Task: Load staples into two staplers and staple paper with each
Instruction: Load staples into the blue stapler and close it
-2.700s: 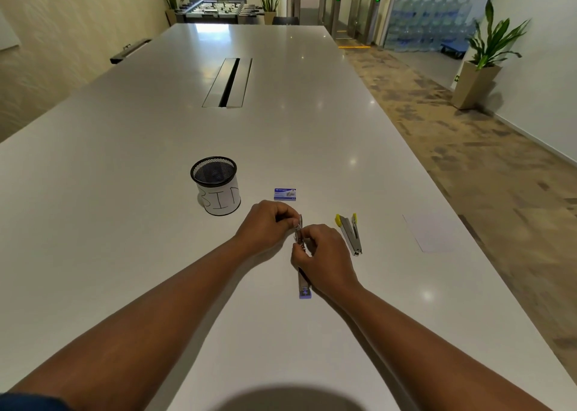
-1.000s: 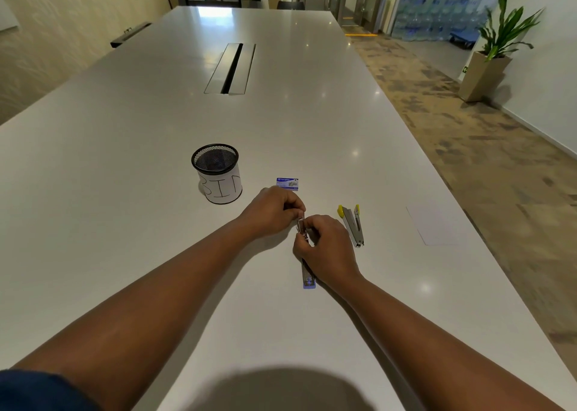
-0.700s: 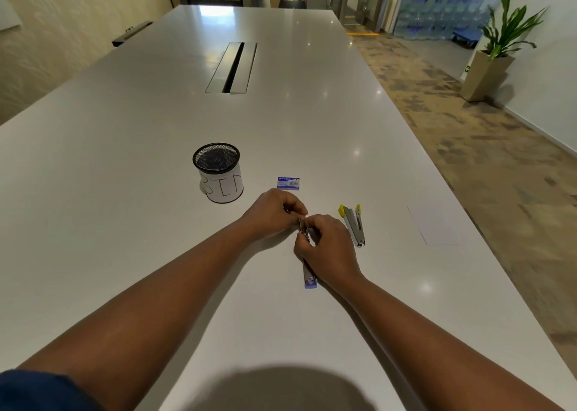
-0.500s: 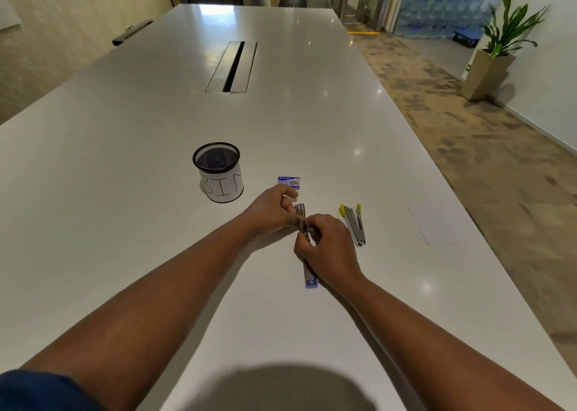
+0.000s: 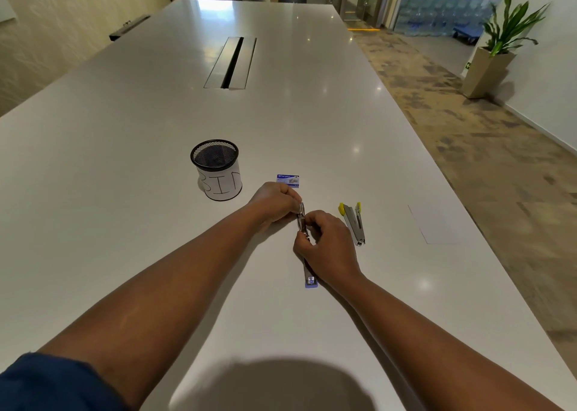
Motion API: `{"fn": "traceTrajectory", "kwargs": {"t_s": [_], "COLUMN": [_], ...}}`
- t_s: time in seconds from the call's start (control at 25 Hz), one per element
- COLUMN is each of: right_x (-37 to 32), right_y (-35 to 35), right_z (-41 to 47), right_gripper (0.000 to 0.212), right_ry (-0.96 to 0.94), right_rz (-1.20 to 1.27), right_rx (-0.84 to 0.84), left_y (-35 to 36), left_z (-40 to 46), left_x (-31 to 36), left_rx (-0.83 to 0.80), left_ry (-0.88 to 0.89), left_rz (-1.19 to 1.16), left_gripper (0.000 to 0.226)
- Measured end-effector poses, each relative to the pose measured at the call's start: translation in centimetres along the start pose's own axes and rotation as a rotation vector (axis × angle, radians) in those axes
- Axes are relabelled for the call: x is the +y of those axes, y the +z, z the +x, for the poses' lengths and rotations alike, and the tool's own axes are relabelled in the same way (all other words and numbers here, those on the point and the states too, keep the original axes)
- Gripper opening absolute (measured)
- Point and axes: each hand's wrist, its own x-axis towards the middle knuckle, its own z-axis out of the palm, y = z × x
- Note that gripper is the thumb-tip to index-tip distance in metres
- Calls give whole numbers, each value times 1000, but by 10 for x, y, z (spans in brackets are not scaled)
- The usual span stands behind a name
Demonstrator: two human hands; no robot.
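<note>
A blue stapler lies opened out flat on the white table, its near end pointing at me. My left hand pinches the far end of its metal channel. My right hand curls over the stapler's middle and holds it, fingertips at the channel. Whether a staple strip is between the fingers cannot be told. A yellow stapler lies open to the right of my right hand. A small blue staple box sits just beyond my left hand. A white sheet of paper lies near the right edge.
A black mesh cup with a white label reading BIN stands left of the staple box. A cable hatch is set into the table's middle. The table's right edge drops to a carpeted floor with a potted plant.
Both hands stay on the blue stapler. My fingertips have shifted slightly along its metal channel. The other things have not moved.
</note>
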Motion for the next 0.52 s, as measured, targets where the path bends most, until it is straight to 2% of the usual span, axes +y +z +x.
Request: {"fn": "traceTrajectory", "kwargs": {"t_s": [0.16, 0.36, 0.52], "right_x": [-5, -6, -4], "right_y": [-4, -2, 4], "right_z": [-2, -2, 0], "right_gripper": [35, 12, 10], "right_ry": [19, -77, -42], "right_rz": [68, -66, -119], "right_rx": [5, -3, -65], "left_y": [2, 2, -1], "left_z": [3, 7, 10], "left_x": [0, -2, -7], "left_rx": [32, 50, 30], "left_ry": [-15, -25, -29], "left_rz": [-6, -19, -86], "left_gripper": [10, 9, 8]}}
